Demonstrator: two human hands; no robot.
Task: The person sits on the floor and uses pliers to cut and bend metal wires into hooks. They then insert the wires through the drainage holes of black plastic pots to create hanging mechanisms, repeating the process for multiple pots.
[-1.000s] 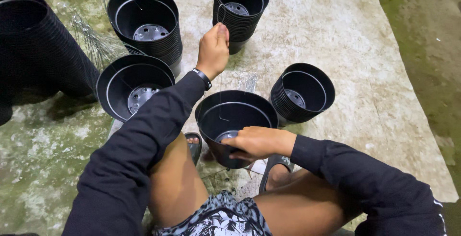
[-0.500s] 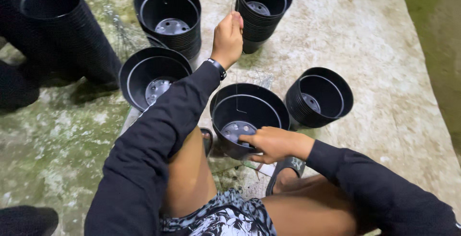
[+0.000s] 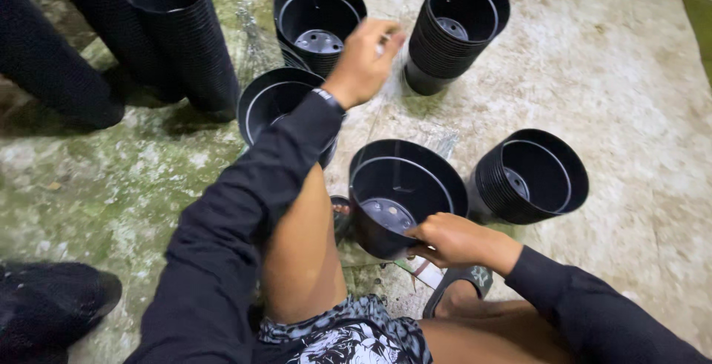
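While I sit on the floor: black pots stand all around.
Right hand point(image 3: 452, 239): closed on near pot's point(image 3: 404, 193) rim, between my knees.
Left hand point(image 3: 363, 60): loosely curled, empty, between two far pot stacks point(image 3: 320, 19).
Mat's point(image 3: 630, 75) right edge: another stack point(image 3: 534, 175).

No screens or signs appeared on the concrete floor. A crumpled clear plastic wrapper point(image 3: 256, 41) lay between the stacked black pots, and a flat printed paper scrap point(image 3: 419, 269) (white with red and green) lay beneath the nearest pot.
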